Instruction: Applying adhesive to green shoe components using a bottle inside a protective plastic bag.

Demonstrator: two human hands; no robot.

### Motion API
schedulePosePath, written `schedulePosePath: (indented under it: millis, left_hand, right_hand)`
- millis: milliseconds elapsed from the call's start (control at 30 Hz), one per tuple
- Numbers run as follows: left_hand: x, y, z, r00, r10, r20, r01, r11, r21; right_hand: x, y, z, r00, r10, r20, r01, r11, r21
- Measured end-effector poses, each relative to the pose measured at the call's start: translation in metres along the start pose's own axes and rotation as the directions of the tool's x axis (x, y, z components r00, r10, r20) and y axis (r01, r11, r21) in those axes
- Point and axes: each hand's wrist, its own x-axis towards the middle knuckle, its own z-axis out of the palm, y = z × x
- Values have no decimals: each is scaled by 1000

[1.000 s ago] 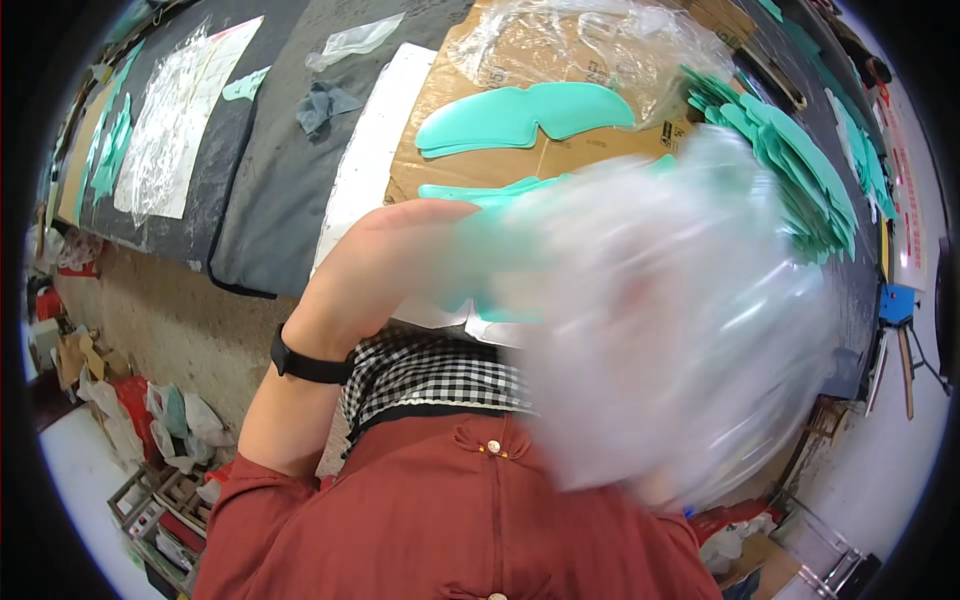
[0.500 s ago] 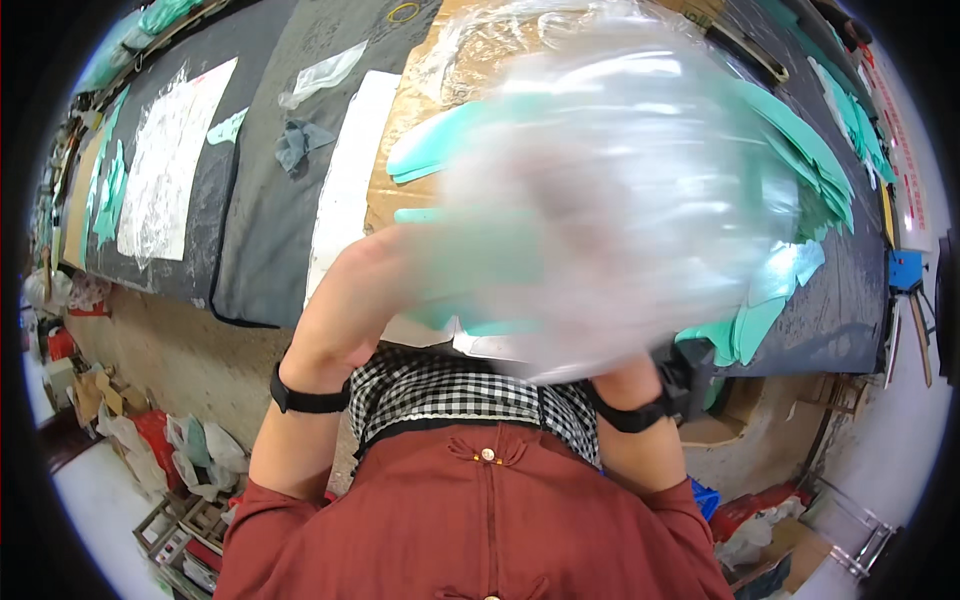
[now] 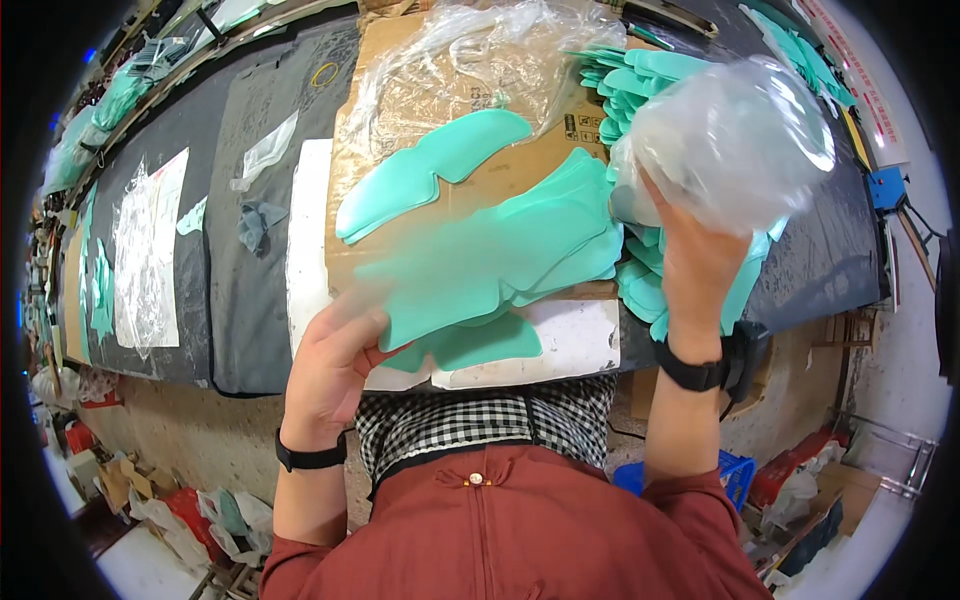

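Note:
My left hand (image 3: 335, 365) grips the near-left end of a flat turquoise cut-out piece (image 3: 440, 290), partly blurred, over a fanned stack of like pieces (image 3: 575, 225). The fingers are closed on its edge. On the right, my right hand (image 3: 695, 270) is closed on a crumpled clear plastic sheet (image 3: 740, 135), held up above a pile of turquoise pieces (image 3: 650, 285). Beyond my left hand, another notched turquoise piece (image 3: 430, 170) lies on brown cardboard (image 3: 365, 120). One more cut-out (image 3: 490, 342) rests on a white board (image 3: 585, 340) near the table's front edge.
Crumpled clear film (image 3: 480, 60) lies at the cardboard's far end. To the left, the dark table (image 3: 255, 330) bears a grey rag (image 3: 258, 225), a plastic scrap (image 3: 268, 150) and a film-covered white sheet (image 3: 150, 260). A blue crate (image 3: 735, 475) stands below on the right.
The plastic sheet, blurred over the middle before, has moved right with my right hand, uncovering the turquoise pieces. My left hand has moved down and left. The view has shifted too.

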Motion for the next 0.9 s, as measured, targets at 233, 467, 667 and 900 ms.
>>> schedulePosePath:
  millis: [233,467,667,900]
  left_hand:
    - [-6,4,6,999,22,-36,-21,999,33]
    - [1,0,1,998,-11,-55,13,999,41]
    - [-5,2,2,1000,17,2,-17,999,-35]
    - [0,-1,-5,1000,-3,-4,3,1000,11]
  right_hand:
    - [-83,-20,10,963,-242,115,247,968,-36]
    - [-24,18,2,982,-170,83,162,982,97]
    - [-64,-35,35,969,-247,26,245,967,74]
    - [1,-10,29,999,-43,6,41,973,227]
